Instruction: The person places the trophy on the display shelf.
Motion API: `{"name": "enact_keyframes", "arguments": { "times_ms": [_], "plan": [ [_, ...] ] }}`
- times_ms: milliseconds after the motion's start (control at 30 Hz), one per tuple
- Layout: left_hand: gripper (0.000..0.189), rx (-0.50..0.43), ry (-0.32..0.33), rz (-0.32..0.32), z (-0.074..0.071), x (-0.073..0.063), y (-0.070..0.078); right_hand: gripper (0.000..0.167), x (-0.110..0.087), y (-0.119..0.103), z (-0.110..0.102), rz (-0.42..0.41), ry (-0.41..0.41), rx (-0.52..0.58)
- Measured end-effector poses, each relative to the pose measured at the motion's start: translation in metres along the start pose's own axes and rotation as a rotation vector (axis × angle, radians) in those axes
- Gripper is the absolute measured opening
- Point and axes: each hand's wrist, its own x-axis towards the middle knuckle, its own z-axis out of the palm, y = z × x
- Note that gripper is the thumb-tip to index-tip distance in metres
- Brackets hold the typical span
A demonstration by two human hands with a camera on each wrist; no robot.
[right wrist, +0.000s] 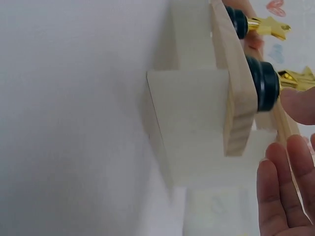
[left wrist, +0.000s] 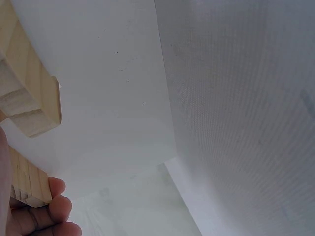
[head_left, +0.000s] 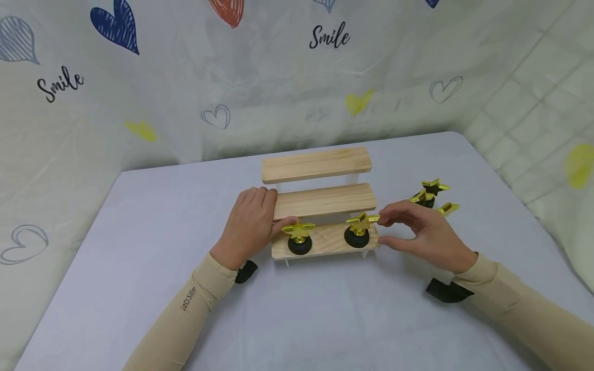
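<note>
A three-tier display stand with light wooden planks stands on the table. My left hand grips the left end of its middle plank; in the left wrist view, curled fingertips wrap round a plank end. Two small gold star trophies on black round bases stand upright on the bottom plank: the left trophy by my left thumb, the right trophy near the plank's right end. Beside that one is my right hand, thumb and fingers apart; the right wrist view shows its thumb close to the star.
More star trophies lie grouped on the table to the right, partly behind my right hand. The stand's top plank is bare, and white side panels hold up the planks. A white curtain printed with hearts hangs behind the table.
</note>
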Motion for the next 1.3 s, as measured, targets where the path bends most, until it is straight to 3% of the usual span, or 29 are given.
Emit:
{"name": "enact_keyframes", "arguments": {
  "times_ms": [600, 933, 1100, 1300],
  "plan": [
    [0.071, -0.016, -0.045, -0.02, 0.0, -0.002, 0.0, 0.056, -0.005, -0.007, -0.047, -0.017, 0.14, 0.077],
    [0.075, -0.029, -0.045, -0.018, 0.0, 0.0, 0.001, 0.046, -0.012, -0.009, -0.076, 0.059, 0.215, 0.081],
    [0.073, -0.03, -0.055, -0.021, 0.0, 0.0, 0.001, 0.047, -0.017, -0.005, -0.087, 0.13, 0.241, 0.031],
    [0.072, -0.028, -0.055, -0.022, 0.001, 0.0, 0.001, 0.048, -0.024, 0.007, -0.095, 0.141, 0.243, 0.102]
  ]
}}
